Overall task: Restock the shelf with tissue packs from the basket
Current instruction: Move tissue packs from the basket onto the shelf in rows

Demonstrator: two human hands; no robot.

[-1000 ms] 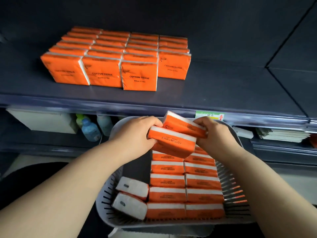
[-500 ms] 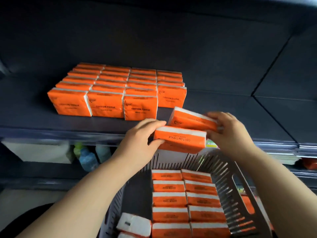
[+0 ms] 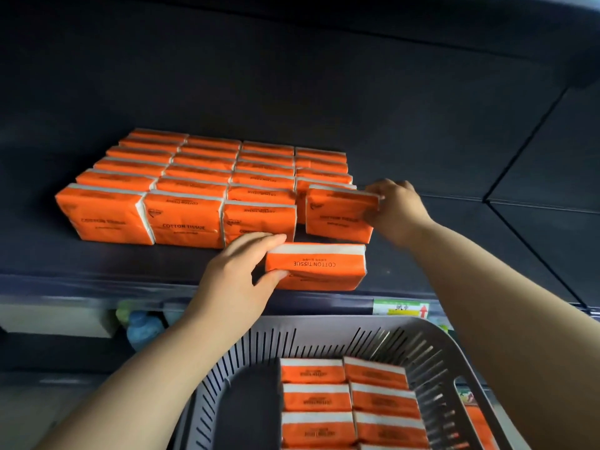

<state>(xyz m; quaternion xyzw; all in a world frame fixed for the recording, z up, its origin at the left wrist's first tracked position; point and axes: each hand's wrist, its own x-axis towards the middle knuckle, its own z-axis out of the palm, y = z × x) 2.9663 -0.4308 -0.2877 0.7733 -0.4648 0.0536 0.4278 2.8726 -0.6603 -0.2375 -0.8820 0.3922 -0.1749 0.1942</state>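
Several orange tissue packs stand in rows (image 3: 194, 177) on the dark shelf (image 3: 454, 248). My right hand (image 3: 396, 209) grips one orange pack (image 3: 339, 216) upright at the front of the rightmost row. My left hand (image 3: 240, 271) holds another orange pack (image 3: 316, 266) by its left end, low over the shelf's front edge. The grey slotted basket (image 3: 431, 349) below holds several more orange packs (image 3: 347, 401) in two columns.
A shelf label (image 3: 401, 308) with a red arrow sits on the shelf's front rail. Bottles (image 3: 139, 326) stand on the lower shelf at left. The dark shelf stretches bare to the right of the stacked rows.
Both hands have lifted their packs from above the basket onto the shelf. The right hand moved its pack back against the rightmost row; the left pack now hovers at the front edge.
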